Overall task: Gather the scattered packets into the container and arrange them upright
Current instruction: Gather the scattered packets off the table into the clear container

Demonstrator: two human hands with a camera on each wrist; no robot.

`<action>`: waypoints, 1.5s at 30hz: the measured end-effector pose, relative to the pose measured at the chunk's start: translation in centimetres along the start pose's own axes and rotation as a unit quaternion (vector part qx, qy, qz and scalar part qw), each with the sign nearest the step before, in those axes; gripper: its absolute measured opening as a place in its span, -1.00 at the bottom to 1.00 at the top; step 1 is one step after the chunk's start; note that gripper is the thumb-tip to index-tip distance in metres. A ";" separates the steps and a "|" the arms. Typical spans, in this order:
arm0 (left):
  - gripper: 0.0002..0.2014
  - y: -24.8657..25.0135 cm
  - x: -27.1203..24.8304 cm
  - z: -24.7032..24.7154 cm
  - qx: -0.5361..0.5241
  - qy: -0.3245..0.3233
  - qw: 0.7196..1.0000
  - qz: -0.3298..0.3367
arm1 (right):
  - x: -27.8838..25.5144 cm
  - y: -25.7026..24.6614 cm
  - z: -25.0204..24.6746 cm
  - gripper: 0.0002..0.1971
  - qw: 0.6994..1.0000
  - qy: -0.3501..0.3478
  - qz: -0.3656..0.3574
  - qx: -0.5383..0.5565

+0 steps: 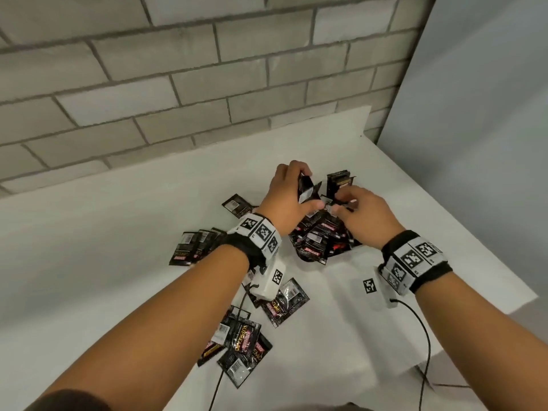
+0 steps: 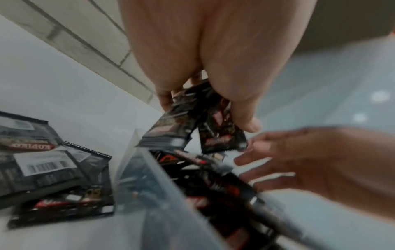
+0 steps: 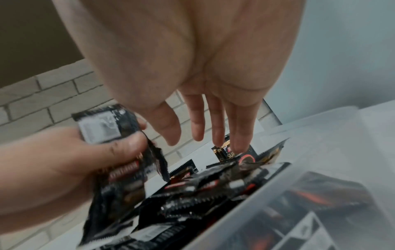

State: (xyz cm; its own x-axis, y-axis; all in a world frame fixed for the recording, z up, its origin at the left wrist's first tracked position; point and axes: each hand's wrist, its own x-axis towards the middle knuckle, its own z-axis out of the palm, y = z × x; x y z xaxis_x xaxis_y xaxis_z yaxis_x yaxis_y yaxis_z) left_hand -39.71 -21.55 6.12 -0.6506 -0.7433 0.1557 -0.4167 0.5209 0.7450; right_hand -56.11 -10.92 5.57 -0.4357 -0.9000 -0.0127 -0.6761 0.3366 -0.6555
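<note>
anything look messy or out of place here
Yes. Black foil packets lie scattered flat on the white table, outside the clear plastic container. Those inside are jumbled, not upright. The left hand grips a few.

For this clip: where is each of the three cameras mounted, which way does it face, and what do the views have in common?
Head: on the head, looking forward and down at the table; both forearms, left hand and right hand show.
Left wrist: looks along the left hand, which grips a bunch of packets above the container; right-hand fingers enter.
Right wrist: looks along the right hand's straight fingers into the container; the left hand shows.
Shared: both wrist views show the gripped packets and the container.
</note>
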 end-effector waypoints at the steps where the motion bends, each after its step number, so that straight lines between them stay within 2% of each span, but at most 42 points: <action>1: -0.30 -0.2 0.2 0.7 0.029 -0.030 0.999 0.005 | -0.2 0.3 -0.2 -0.64 1.000 -0.006 0.004 0.010; 4: 0.04 -1.4 0.3 2.4 0.121 -0.113 0.986 0.015 | -0.7 0.9 -0.4 -0.58 0.999 -0.021 0.012 0.030; 8: 0.40 -2.3 0.8 2.9 0.194 -0.163 0.967 0.012 | -0.9 0.9 -0.2 -0.41 0.997 -0.054 -0.021 0.049; 11: 0.59 -2.8 0.8 2.8 0.213 -0.201 0.956 0.010 | -0.9 0.6 0.3 -0.40 0.993 -0.091 -0.073 0.024; 13: 0.62 -2.6 0.6 2.1 0.190 -0.211 0.959 0.006 | -0.8 0.3 0.5 -0.43 0.992 -0.094 -0.085 0.000; 16: 0.47 -1.3 0.0 -0.4 0.123 -0.187 0.975 -0.014 | -0.6 0.1 0.5 -0.44 0.993 -0.084 -0.074 -0.027; 19: 0.10 -0.9 -1.5 -4.6 0.064 -0.102 0.992 -0.037 | -0.5 -0.6 0.0 -0.54 0.995 -0.041 -0.080 -0.048; 21: -0.23 -2.3 -3.4 -7.8 0.040 -0.057 0.996 -0.061 | -1.1 -2.1 -0.3 -0.66 0.994 0.011 -0.110 -0.005; 23: -0.44 -4.5 -6.5 -10.6 0.062 -0.072 0.990 -0.103 | -2.6 -4.2 -0.3 -0.77 0.988 0.011 -0.142 0.064; 24: -0.41 -5.8 -8.3 -11.5 0.090 -0.099 0.982 -0.132 | -3.5 -5.1 -0.1 -0.80 0.983 -0.019 -0.158 0.093; 25: -0.29 -6.9 -10.3 -12.1 0.121 -0.132 0.970 -0.164 | -4.6 -5.9 0.4 -0.82 0.976 -0.064 -0.176 0.109; 27: 0.13 -8.9 -14.1 -12.2 0.170 -0.188 0.942 -0.220 | -6.7 -6.6 2.0 -0.84 0.958 -0.179 -0.209 0.079; 29: 0.43 -9.9 -17.5 -11.1 0.199 -0.231 0.913 -0.271 | -8.3 -6.2 4.3 -0.81 0.932 -0.266 -0.241 -0.043; 31: 0.51 -9.8 -20.1 -9.2 0.213 -0.261 0.893 -0.299 | -9.1 -5.1 6.6 -0.66 0.905 -0.302 -0.240 -0.178; 33: 0.50 -9.1 -21.9 -6.8 0.243 -0.261 0.888 -0.291 | -9.5 -4.0 8.6 -0.54 0.886 -0.306 -0.214 -0.274; 35: 0.48 -8.4 -22.8 -4.8 0.275 -0.240 0.890 -0.272 | -9.5 -3.6 9.7 -0.48 0.875 -0.301 -0.208 -0.318; 40: 0.28 -7.4 -22.1 -3.7 0.289 -0.205 0.901 -0.249 | -9.0 -4.4 9.6 -0.68 0.860 -0.321 -0.201 -0.341; 42: 0.17 -7.6 -21.4 -4.1 0.268 -0.199 0.909 -0.249 | -8.9 -5.3 9.2 -0.70 0.863 -0.326 -0.200 -0.330; 45: -0.12 -8.0 -20.6 -4.5 0.211 -0.201 0.924 -0.248 | -8.3 -7.4 8.9 -0.67 0.888 -0.317 -0.208 -0.262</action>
State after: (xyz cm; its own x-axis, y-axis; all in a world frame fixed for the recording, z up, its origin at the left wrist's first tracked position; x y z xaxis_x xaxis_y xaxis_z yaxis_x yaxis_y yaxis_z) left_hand -20.13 -12.29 -0.16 -0.4604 -0.7627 -0.4542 -0.8826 0.3382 0.3267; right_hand -42.20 -8.39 3.75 0.2253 -0.8957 -0.3834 -0.9560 -0.1273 -0.2644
